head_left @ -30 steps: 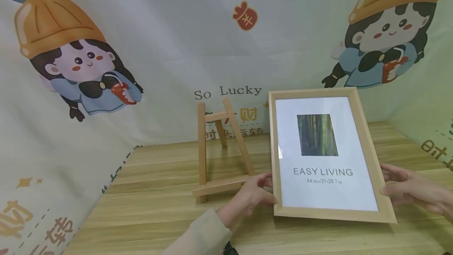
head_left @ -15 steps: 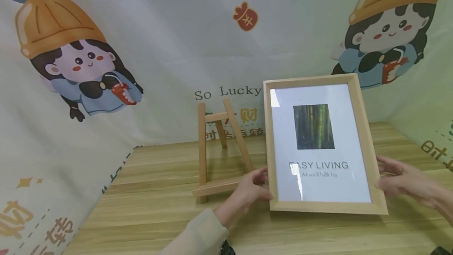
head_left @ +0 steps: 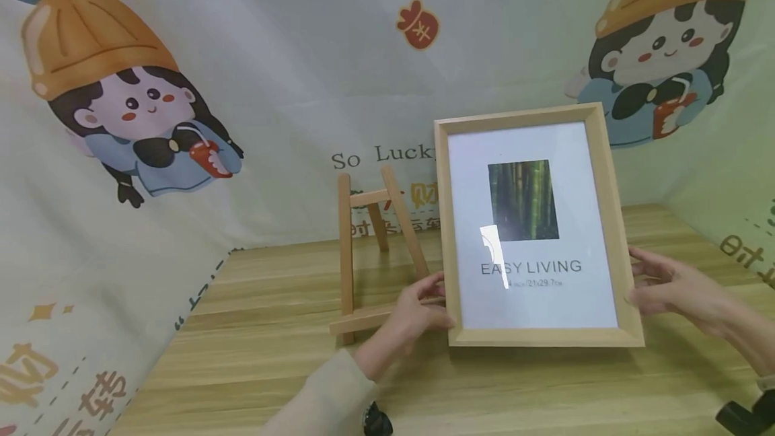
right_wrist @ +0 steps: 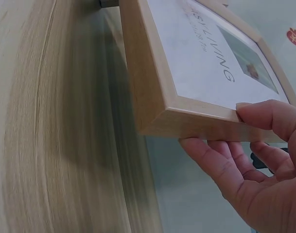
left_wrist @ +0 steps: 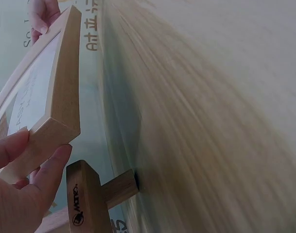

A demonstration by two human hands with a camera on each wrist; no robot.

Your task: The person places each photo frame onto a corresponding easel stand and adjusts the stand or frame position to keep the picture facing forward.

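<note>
A pale wooden picture frame [head_left: 455, 234] with a bamboo picture and the words EASY LIVING is held up off the table, nearly upright and leaning back a little. My left hand [head_left: 418, 311] grips its lower left side, thumb on the front edge and fingers on the outer side. On the opposite side my right hand [head_left: 678, 291] pinches the lower right edge between thumb and fingers. Left of the frame stands a small wooden easel [head_left: 346, 254]; my left hand covers the right end of its ledge. Both wrist views show a gap below the picture frame [left_wrist: 65, 82].
The wood-grain table [head_left: 254, 355] spreads under everything. A cloth backdrop [head_left: 290, 73] with cartoon figures and lettering hangs behind and at both sides. Dark devices sit at both wrists, the right one [head_left: 741, 416] at the lower right corner.
The picture frame has moved left and upward, toward the easel, and stands more upright. Both hands have travelled with it, keeping their hold. The easel has stayed in place.
</note>
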